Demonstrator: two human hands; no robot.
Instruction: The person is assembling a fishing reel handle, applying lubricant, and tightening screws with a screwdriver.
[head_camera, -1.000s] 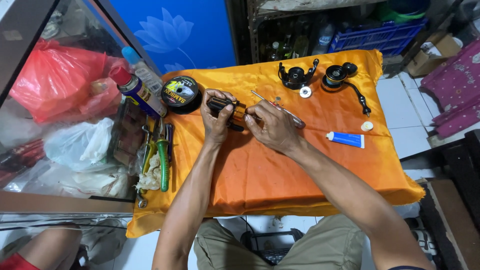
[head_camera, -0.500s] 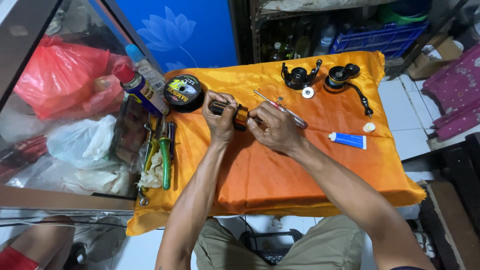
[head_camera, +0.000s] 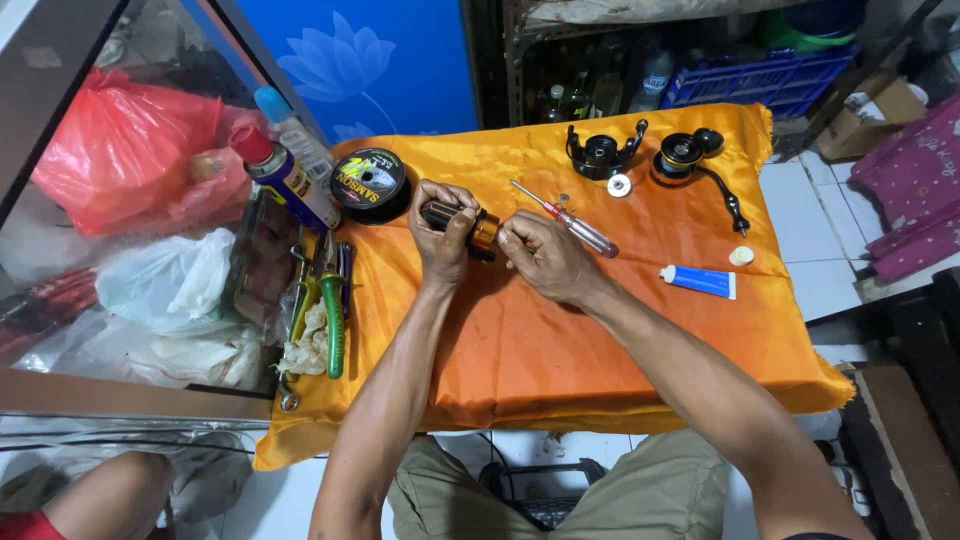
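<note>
**Both hands closed on a black-and-gold reel part over an orange cloth**

An orange satin cloth (head_camera: 560, 350) covers the small table and carries everything else. To its left stands a glass cabinet (head_camera: 90, 250) stuffed with a red plastic bag (head_camera: 120, 150) and white bags. Behind the table a blue panel with a flower print (head_camera: 370, 60) rises, and a blue crate (head_camera: 760, 80) sits on a shelf to the right of it.

Near the middle of the cloth's far half, the left hand (head_camera: 443, 235) wraps a black-and-gold reel part (head_camera: 470, 225); its fingers are curled tightly over the black end, so most of that end is hidden. The right hand (head_camera: 545, 258) meets the part from the other side, fingertips pinched narrowly at the gold band. Whether a small piece sits between those fingertips cannot be told.

Just left of the left hand lies a round spool of fishing line (head_camera: 369, 185), and beyond it a spray can with a red cap (head_camera: 285, 180) leans at the cloth's edge. Green-handled pliers (head_camera: 330, 310) lie along the left border beside a crumpled rag (head_camera: 305, 345). At the far side rest a black reel body (head_camera: 603, 153) and a black-and-gold handle piece (head_camera: 690, 158), well apart from the hands. A screwdriver with a clear handle (head_camera: 570, 220) lies just beyond the right hand. A blue-and-white tube (head_camera: 698, 282) rests to the right, with its small cap (head_camera: 741, 256) near it, and a little washer (head_camera: 619, 185) by the reel body.
</note>
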